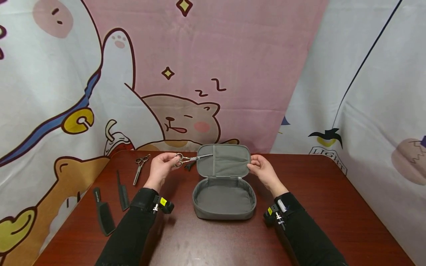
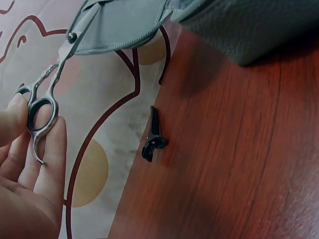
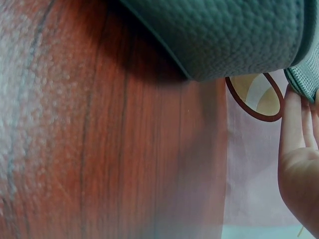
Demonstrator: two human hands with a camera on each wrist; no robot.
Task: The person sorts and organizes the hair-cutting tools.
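My left hand [image 1: 161, 169] pinches a pair of silver hair scissors [image 2: 62, 57] by the finger rings, thumb on one side and fingers behind. The blades point right, across the inside of the raised lid [image 1: 233, 159] of a grey zip case [image 1: 224, 215], with the tip at the lid's vertical band. At the lid's right edge, my right hand [image 1: 264, 173] grips the rim between thumb and fingers. The case stands open on the table, and its lower tray shows a bare grey bottom. Behind the left hand lies a black hair clip [image 2: 154, 135], partly hidden in the head view.
On the left of the brown table [image 1: 319, 207] lie a second pair of scissors [image 1: 139, 168], a dark narrow comb with a thin handle [image 1: 123, 195] and a broad dark comb [image 1: 105, 218]. A printed cartoon cloth [image 1: 249, 74] hangs right behind the table's far edge.
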